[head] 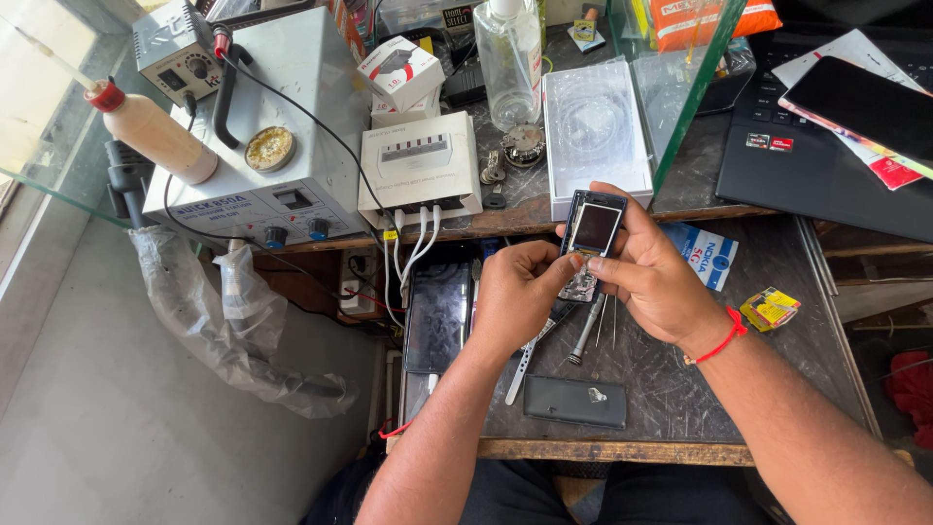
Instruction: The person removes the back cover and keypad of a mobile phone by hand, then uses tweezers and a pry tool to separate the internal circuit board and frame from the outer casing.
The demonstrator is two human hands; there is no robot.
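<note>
Hands together over bench: L hand (520, 297) fingers, R hand (653, 277) fingers both pinching opened phone (593, 233).

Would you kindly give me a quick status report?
Left hand, right hand both gripping opened small phone. Screwdriver, tweezers, black back cover lie underneath.

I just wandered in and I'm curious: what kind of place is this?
Most likely a phone repair bench. Both hands hold a small opened phone, a soldering station stands at the back, and tweezers and a screwdriver lie on the worn worktop.
</note>
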